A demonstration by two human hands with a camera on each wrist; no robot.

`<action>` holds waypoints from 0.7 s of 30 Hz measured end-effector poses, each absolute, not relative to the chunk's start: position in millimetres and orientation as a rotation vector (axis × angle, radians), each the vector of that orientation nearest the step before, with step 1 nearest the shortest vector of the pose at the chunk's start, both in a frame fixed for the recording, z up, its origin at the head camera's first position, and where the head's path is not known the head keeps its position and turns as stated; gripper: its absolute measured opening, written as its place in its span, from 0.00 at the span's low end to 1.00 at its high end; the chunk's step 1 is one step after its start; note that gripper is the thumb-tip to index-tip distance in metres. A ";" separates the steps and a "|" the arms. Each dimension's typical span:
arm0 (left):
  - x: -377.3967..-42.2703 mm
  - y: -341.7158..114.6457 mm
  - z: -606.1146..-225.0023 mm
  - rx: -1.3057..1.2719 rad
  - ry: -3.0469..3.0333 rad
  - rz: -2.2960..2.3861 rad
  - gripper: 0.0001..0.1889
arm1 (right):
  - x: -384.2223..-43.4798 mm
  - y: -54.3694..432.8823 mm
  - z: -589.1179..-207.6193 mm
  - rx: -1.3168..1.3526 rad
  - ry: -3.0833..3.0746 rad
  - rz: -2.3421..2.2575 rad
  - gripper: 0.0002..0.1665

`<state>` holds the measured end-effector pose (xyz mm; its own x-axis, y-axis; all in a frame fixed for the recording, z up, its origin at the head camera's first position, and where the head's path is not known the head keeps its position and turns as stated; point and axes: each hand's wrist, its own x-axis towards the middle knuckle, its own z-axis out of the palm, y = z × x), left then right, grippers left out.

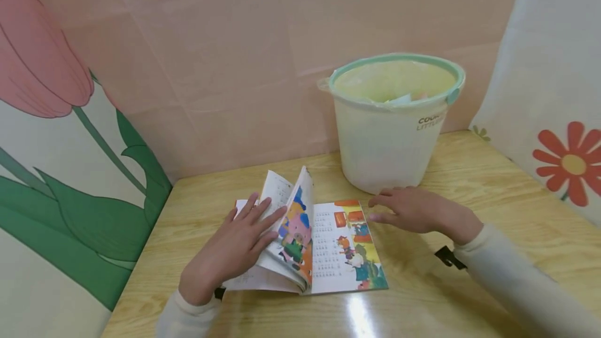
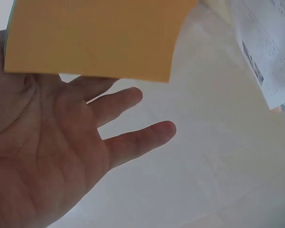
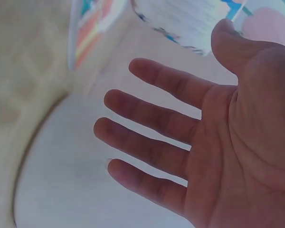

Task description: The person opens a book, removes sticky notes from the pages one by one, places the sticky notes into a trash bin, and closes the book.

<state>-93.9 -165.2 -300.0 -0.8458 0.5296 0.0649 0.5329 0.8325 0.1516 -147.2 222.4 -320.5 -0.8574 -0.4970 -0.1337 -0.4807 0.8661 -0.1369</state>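
Observation:
An open picture book (image 1: 347,254) lies on the wooden table, several of its leaves standing up near the spine. One raised page (image 1: 296,228) shows a pink pig and other cartoon animals. My left hand (image 1: 232,244) reaches over the left-side pages with its fingers spread, fingertips right at the raised leaves. From the left wrist, an orange page edge (image 2: 95,38) covers part of that hand's fingers. Just beyond the book's right edge, my right hand (image 1: 410,210) hovers, empty. Its fingers are straight and apart in the right wrist view, palm (image 3: 247,137) in sight.
Behind the right hand stands a white bucket (image 1: 385,140) with a green rim and a clear liner; some papers (image 1: 401,99) show inside. A pink sheet (image 1: 225,77) hangs along the table's back edge, with flower-printed cloths (image 1: 516,93) on both sides.

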 end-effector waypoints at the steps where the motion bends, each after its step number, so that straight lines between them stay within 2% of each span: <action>1: -93.6 -166.4 -300.0 -0.866 -2.976 -0.264 0.26 | -147.0 224.5 -318.1 -0.773 2.897 -0.156 0.37; 5: -93.3 -170.5 -300.7 -0.868 -2.949 -0.281 0.25 | -146.2 229.9 -312.1 -0.812 2.977 -0.175 0.31; 21: -94.0 -175.0 -296.6 -0.778 -2.961 -0.417 0.28 | -146.3 232.0 -309.7 -0.858 3.027 -0.163 0.27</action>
<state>-94.0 -175.0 -296.6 -0.8718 0.4756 0.1175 0.4895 0.8367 0.2458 -146.3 232.0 -309.7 -0.8515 -0.5230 0.0372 -0.5239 0.8462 -0.0971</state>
